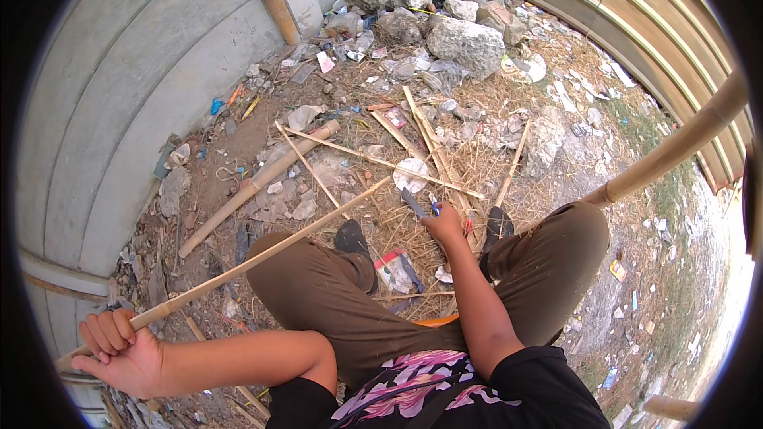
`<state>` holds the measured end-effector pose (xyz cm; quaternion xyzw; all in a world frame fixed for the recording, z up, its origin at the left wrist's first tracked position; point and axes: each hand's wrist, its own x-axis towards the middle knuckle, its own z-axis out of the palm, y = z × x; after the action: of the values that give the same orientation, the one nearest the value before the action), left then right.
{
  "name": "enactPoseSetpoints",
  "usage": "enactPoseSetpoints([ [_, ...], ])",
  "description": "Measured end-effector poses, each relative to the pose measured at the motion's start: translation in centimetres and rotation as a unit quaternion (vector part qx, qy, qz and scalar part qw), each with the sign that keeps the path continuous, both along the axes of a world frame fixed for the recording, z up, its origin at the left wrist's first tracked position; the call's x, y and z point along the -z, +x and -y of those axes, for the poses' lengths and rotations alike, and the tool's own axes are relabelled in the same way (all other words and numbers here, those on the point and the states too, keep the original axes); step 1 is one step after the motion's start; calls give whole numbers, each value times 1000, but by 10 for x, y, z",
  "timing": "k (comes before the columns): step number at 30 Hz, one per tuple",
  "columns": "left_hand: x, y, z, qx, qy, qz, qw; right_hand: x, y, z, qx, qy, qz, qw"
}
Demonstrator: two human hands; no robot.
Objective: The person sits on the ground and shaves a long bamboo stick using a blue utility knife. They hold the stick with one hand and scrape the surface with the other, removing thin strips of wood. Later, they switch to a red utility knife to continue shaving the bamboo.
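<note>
At the lower left my left hand [119, 349] is closed around one end of a long split bamboo strip [262, 260]. The strip slants up over my left thigh, and its far end lies in the open space between my knees. My right hand [447, 224] grips a knife [413, 203] with a bluish handle; its dark blade points up and left, near the strip's far end but apart from it. Just past the blade lies a white round piece [411, 171], crossed by a thin bamboo strip [358, 156]. More strips [433, 139] lie on the ground beyond.
A thick bamboo pole [254, 189] lies to the left, near a grey concrete wall [159, 71]. Big rocks [465, 44] and litter sit at the back. Another bamboo pole [675, 143] slants in at right, before a metal fence [612, 8]. Shavings and rubbish cover the ground.
</note>
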<state>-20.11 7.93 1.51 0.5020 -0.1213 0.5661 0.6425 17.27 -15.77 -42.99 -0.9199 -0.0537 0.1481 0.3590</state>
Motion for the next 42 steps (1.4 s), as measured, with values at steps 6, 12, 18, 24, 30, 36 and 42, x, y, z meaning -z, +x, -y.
enactPoseSetpoints([
  [6,3,1,0,-85,-14,50,995,9,5,21,77,-56,-67,993],
  [12,-2,32,15,-153,-58,118,980,64,-22,77,30,-221,-98,970],
  [18,-5,94,37,-199,-85,164,962,75,-16,61,176,-149,-162,959],
  [24,3,119,38,-136,-46,123,982,60,-22,62,156,-160,-164,961],
  [30,-1,130,34,-159,-156,97,970,80,-11,65,177,-124,-167,962],
  [36,3,131,17,-152,-193,104,964,78,-10,60,220,-119,-146,957],
  [42,6,124,6,-193,-187,131,954,82,-2,62,201,-96,-153,963],
])
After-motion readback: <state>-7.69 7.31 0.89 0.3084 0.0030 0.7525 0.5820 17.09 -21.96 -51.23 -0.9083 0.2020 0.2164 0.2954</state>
